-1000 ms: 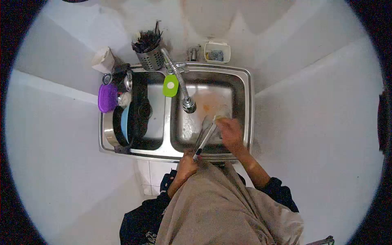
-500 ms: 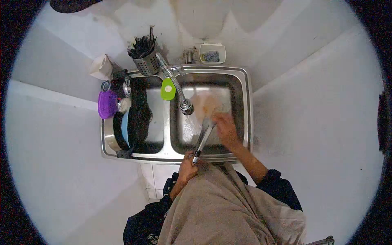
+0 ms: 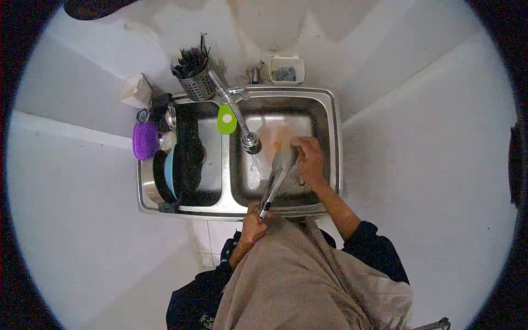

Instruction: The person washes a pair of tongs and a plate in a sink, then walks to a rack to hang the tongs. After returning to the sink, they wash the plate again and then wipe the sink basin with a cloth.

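My left hand (image 3: 253,226) is closed round the handle end of metal tongs (image 3: 273,185) at the sink's front edge. The tongs point up and away over the right basin (image 3: 256,190). At their far end is my right hand (image 3: 308,155), its fingers curled in against the tips; what it holds is too small and blurred to make out. Beyond the tips, a pale pinkish round thing (image 3: 269,137) lies in the basin. The flexible faucet (image 3: 251,144) hangs just left of it.
A green item (image 3: 226,120) sits on the divider. Dark pans (image 3: 190,165), a blue bowl (image 3: 169,171) and a purple container (image 3: 144,141) crowd the left side. Behind stand a cutlery holder (image 3: 199,86) and a white box (image 3: 286,70) on the wall.
My right hand has shifted slightly right and up beside the tongs' tips. My left hand keeps its grip, almost unmoved.
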The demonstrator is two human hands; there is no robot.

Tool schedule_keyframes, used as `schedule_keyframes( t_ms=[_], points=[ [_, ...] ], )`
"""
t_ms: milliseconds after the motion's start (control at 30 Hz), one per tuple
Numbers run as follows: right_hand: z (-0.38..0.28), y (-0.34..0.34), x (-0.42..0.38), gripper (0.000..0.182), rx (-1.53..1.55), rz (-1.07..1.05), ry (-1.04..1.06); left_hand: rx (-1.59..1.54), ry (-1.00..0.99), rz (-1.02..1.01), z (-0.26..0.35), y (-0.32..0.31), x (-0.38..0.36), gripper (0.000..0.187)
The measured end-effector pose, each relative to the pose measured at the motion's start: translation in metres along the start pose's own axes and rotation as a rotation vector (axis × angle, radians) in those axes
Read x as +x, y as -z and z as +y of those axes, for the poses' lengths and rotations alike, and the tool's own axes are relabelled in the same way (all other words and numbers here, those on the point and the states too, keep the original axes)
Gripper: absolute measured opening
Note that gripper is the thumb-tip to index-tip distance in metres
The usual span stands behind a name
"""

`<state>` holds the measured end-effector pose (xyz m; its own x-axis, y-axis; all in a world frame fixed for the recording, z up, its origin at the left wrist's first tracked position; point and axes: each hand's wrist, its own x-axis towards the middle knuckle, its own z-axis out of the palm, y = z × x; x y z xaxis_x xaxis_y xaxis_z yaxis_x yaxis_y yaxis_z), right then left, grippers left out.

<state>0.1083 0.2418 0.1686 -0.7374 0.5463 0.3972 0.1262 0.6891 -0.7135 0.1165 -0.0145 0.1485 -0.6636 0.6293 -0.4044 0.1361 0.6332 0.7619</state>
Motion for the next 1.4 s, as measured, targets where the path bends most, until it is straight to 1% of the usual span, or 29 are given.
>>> schedule_keyframes(
  t_ms=[33,100,133,200,300,333,400,500,533,633,733,833,933,1033,1067,1167,1200,1300,1333,1400],
  points=[
    [-0.004,0.000,-0.003,0.035,-0.018,-0.015,0.050,0.007,0.002,-0.002,0.004,0.002,0.002,0.021],
    [-0.016,0.001,-0.014,0.035,-0.061,-0.049,0.164,-0.112,0.032,0.027,-0.026,-0.017,0.010,0.020],
    [-0.019,-0.002,-0.024,0.034,-0.021,-0.090,0.180,-0.173,0.053,0.038,-0.037,-0.024,0.011,0.019],
    [-0.022,-0.009,-0.039,0.032,0.064,-0.172,0.212,-0.131,0.046,0.063,-0.015,-0.012,0.007,0.017],
    [-0.007,-0.001,-0.009,0.036,-0.042,-0.075,0.048,-0.025,0.062,0.029,0.001,-0.002,0.002,0.016],
    [-0.007,-0.004,-0.014,0.033,-0.052,-0.079,0.071,0.017,0.065,0.008,0.002,0.000,0.002,0.016],
    [-0.007,-0.012,-0.027,0.028,-0.079,-0.087,0.132,0.040,0.001,0.049,0.007,0.002,0.005,0.014],
    [-0.016,-0.018,-0.057,0.025,0.099,-0.135,0.307,0.038,-0.132,0.134,-0.002,-0.002,0.007,0.012],
    [-0.007,-0.019,-0.059,0.025,-0.011,-0.151,0.228,0.033,-0.180,0.168,-0.011,-0.006,0.010,0.011],
    [0.020,-0.008,-0.034,0.029,0.126,0.004,-0.282,-0.202,0.072,-0.055,-0.038,-0.018,0.016,0.019],
    [0.050,-0.002,-0.044,0.023,0.222,0.122,-0.486,-0.366,0.029,-0.037,-0.047,-0.028,0.021,0.031],
    [0.030,0.021,-0.052,0.016,0.116,0.152,-0.591,-0.612,0.163,-0.244,-0.006,-0.014,0.026,0.042],
    [0.050,0.027,-0.073,0.015,0.082,0.203,-0.612,-0.820,0.310,-0.330,0.013,-0.011,0.030,0.043],
    [0.071,0.027,-0.094,0.015,0.004,0.220,-0.525,-0.825,0.346,-0.391,0.008,-0.020,0.040,0.043],
    [0.054,0.034,-0.090,0.015,0.081,0.244,-0.470,-0.859,0.385,-0.429,0.009,-0.023,0.044,0.037],
    [0.035,0.036,-0.090,0.015,0.014,0.154,-0.425,-0.993,0.476,-0.518,0.010,-0.031,0.052,0.024],
    [0.031,0.031,-0.094,0.017,0.158,0.112,-0.579,-1.063,0.488,-0.527,0.008,-0.036,0.054,0.024],
    [0.027,0.013,-0.095,0.021,-0.025,0.035,-0.265,-1.188,0.495,-0.577,0.013,-0.041,0.057,0.035],
    [0.034,0.003,-0.094,0.023,-0.022,0.028,-0.200,-1.215,0.491,-0.598,0.016,-0.040,0.058,0.039],
    [0.050,-0.014,-0.080,0.028,-0.019,0.014,-0.070,-1.219,0.531,-0.653,0.019,-0.037,0.051,0.042]
  ],
)
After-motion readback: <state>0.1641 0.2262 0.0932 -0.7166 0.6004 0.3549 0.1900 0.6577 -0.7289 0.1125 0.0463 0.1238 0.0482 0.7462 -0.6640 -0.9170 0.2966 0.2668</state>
